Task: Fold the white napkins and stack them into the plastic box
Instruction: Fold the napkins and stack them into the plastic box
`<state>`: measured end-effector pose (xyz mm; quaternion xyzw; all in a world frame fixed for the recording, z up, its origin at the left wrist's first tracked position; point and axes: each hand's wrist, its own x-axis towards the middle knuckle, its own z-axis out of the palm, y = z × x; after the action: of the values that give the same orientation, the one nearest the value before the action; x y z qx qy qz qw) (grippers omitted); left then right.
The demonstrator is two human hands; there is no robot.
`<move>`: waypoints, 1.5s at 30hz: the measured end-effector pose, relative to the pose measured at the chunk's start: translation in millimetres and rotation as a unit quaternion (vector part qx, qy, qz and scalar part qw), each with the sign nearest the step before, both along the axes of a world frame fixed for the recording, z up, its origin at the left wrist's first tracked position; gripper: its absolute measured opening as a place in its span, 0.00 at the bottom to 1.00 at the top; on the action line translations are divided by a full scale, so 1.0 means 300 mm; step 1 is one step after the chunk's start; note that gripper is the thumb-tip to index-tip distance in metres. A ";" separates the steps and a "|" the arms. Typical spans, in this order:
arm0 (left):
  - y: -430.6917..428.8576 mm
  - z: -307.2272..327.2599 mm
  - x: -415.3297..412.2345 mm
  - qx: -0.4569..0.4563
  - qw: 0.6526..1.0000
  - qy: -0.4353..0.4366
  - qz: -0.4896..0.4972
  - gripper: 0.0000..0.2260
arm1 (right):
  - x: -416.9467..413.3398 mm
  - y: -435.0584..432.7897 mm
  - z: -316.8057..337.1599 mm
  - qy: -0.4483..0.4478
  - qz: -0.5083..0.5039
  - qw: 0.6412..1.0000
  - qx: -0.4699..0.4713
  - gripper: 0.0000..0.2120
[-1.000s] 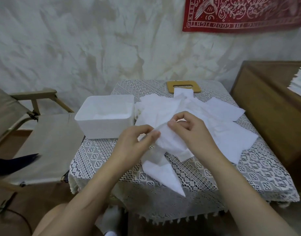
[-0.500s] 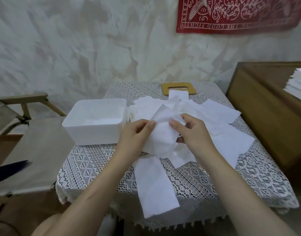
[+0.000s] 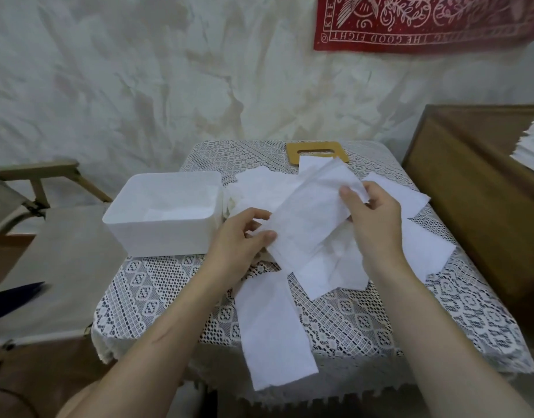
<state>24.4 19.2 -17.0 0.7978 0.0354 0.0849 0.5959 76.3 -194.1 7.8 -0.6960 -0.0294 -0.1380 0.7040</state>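
I hold one white napkin (image 3: 308, 215) stretched slantwise above the table. My left hand (image 3: 238, 245) pinches its lower left end, and my right hand (image 3: 372, 212) pinches its upper right edge. Beneath it lies a loose pile of white napkins (image 3: 416, 236). Another napkin (image 3: 274, 327) lies flat and reaches over the table's front edge. The white plastic box (image 3: 157, 233) stands at the table's left side, with something white and flat at its bottom.
A lace cloth (image 3: 380, 321) covers the small table. A wooden lid with a slot (image 3: 292, 149) lies at the back edge. A canvas chair (image 3: 54, 260) stands to the left. A wooden cabinet (image 3: 483, 188) with a stack of white napkins (image 3: 531, 146) stands to the right.
My hands have moved apart and pulled the held napkin out into a long strip. The right hand rose toward the back right. The front napkin now lies flat.
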 end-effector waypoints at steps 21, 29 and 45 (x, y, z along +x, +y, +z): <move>-0.012 0.017 -0.109 -0.113 0.992 0.041 -0.032 0.12 | -0.085 0.087 0.025 0.059 0.231 0.970 -0.049 0.06; 0.013 -0.009 -0.124 -0.200 0.977 0.068 0.001 0.14 | -0.115 0.110 -0.042 0.123 0.239 0.957 -0.110 0.07; 0.003 -0.018 -0.148 -0.206 0.976 0.005 0.068 0.07 | -0.150 0.105 -0.050 0.108 0.208 0.969 -0.076 0.03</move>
<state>-19.9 20.0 -22.4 0.6543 0.1096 0.1121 0.7398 31.4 -162.5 -7.2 -0.7369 -0.1084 0.0902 0.6612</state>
